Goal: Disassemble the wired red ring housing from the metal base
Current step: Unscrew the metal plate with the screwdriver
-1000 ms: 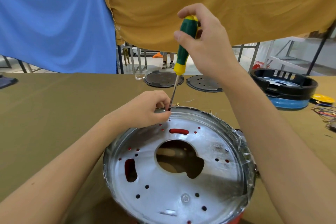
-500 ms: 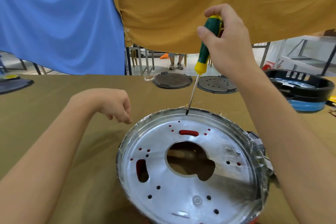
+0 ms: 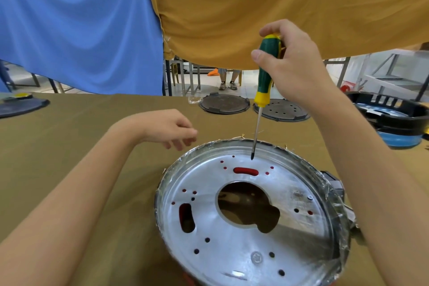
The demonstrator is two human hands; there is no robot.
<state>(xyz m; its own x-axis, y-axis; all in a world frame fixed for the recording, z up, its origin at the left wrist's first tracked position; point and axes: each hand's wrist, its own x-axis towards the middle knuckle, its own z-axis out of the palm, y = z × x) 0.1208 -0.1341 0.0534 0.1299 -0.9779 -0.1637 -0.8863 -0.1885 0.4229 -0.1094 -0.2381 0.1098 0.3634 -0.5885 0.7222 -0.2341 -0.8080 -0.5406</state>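
Note:
A round silver metal base point(image 3: 290, 223) lies face up on the brown cloth, with a large centre cutout and several small holes. The red ring housing point(image 3: 246, 171) shows only through the slots and holes beneath the metal; its wires are hidden. My right hand point(image 3: 292, 65) grips a green and yellow screwdriver point(image 3: 264, 76) upright, its tip resting on the far part of the plate. My left hand point(image 3: 167, 129) hovers over the cloth just left of the base rim, fingers loosely curled and apart; I see nothing in it.
Two dark round discs point(image 3: 224, 103) point(image 3: 282, 110) lie at the table's far edge. A black and blue housing point(image 3: 394, 121) stands at the right, a dark flat part point(image 3: 21, 105) at the far left. Blue and mustard cloths hang behind. A grey connector point(image 3: 334, 183) sticks out at the base's right rim.
My left hand let go of the base's far rim and pulled back to the left. The screwdriver tip shifted from the rim onto the plate surface. The view has shifted.

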